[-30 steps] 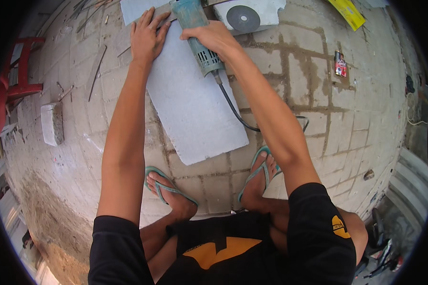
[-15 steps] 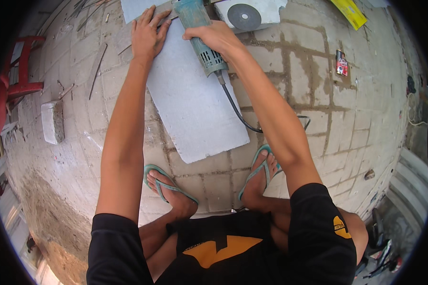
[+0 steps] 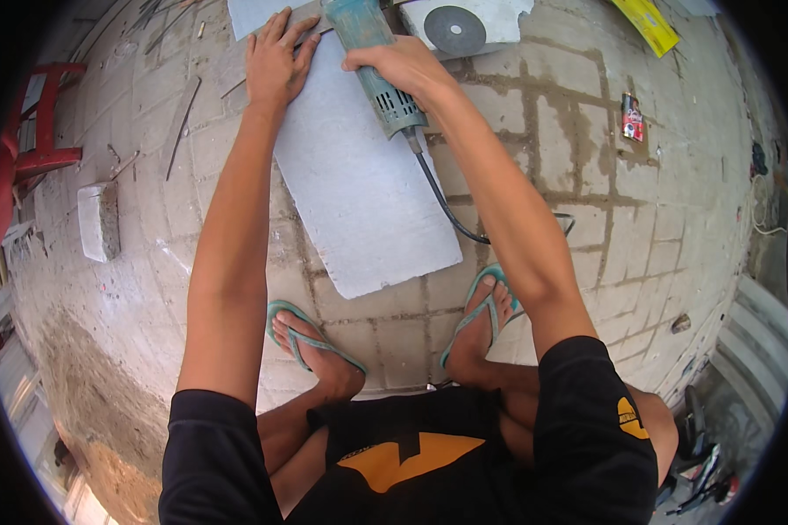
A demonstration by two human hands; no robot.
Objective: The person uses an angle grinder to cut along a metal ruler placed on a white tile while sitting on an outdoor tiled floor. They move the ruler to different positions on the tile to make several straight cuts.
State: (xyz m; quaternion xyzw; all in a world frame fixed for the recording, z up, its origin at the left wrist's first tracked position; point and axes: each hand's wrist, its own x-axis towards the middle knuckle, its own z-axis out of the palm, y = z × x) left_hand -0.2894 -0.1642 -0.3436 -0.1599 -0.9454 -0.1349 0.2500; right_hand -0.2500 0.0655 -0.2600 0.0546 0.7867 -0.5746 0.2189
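My right hand (image 3: 404, 68) is wrapped round the body of a teal angle grinder (image 3: 378, 92), its thumb lying across the top. The grinder's front end is cut off by the upper edge, and its black cord (image 3: 446, 210) curls away under my right forearm. Left of the grinder, my left hand (image 3: 278, 61) rests palm down with fingers stretched out. Its fingertips touch a thin grey strip (image 3: 321, 24) that runs across a long pale-grey slab (image 3: 368, 210). That slab lies flat on the paving between my hands and my sandalled feet.
A dark round disc (image 3: 446, 39) lies on a white block (image 3: 510, 22) beyond the grinder. To the left are a loose brick (image 3: 98, 223), a flat strip (image 3: 181, 127) and a red frame (image 3: 48, 157). A red can (image 3: 631, 118) and yellow packet (image 3: 646, 24) lie right.
The whole view has shifted slightly. My hands, the grinder and the slab keep nearly the same places relative to one another.
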